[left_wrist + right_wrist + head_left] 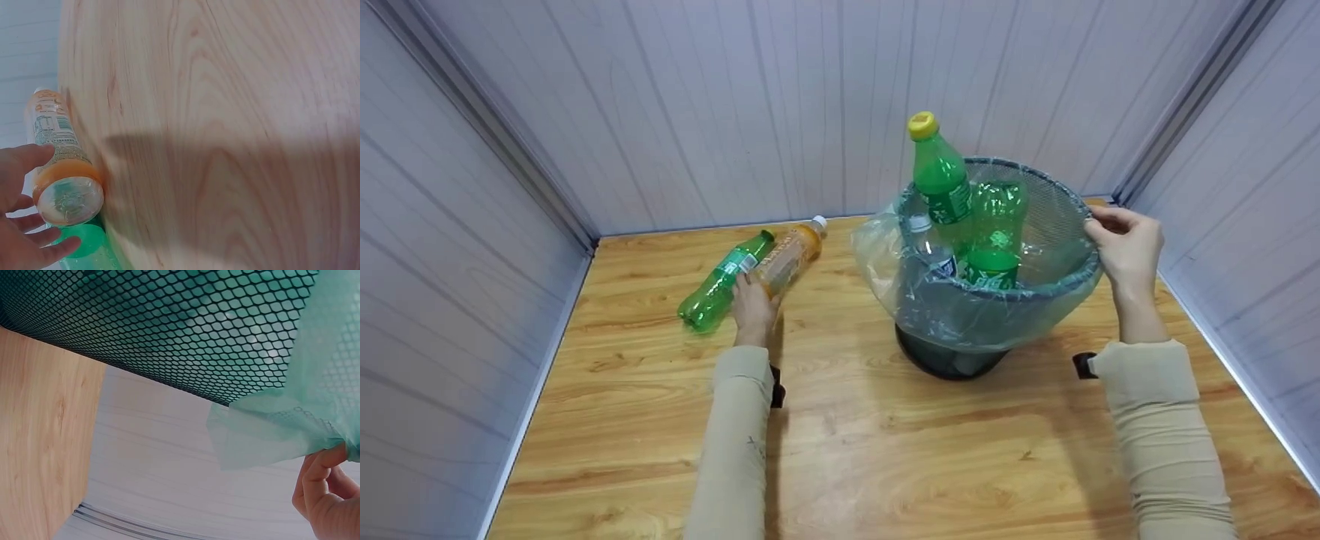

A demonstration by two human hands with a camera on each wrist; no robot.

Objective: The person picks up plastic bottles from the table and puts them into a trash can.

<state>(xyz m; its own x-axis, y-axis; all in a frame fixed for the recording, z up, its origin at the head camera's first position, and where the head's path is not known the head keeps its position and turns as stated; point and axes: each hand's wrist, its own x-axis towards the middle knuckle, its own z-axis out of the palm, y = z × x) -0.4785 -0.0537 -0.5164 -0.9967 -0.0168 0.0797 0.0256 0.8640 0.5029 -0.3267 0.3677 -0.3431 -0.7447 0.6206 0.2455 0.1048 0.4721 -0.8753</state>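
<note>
My left hand [753, 306] is at the base end of an orange-labelled plastic bottle [789, 259] with a white cap, lying on its side. In the left wrist view its thumb and fingers are spread about that bottle's base; I cannot tell whether they touch it. A green plastic bottle [718, 289] lies along its left side. My right hand [1130, 244] pinches the bag-covered rim of a black mesh trash can [934, 356], lined with a thin greenish plastic bag [264, 433]. Inside lean a yellow-capped green bottle [941, 169], another green bottle [997, 225] and a clear bottle [928, 247].
The wood-grain surface [825, 435] carries everything. Pale panel walls [720, 105] close it in at the back, left and right. The bag's loose edge [877, 259] hangs out over the left of the can.
</note>
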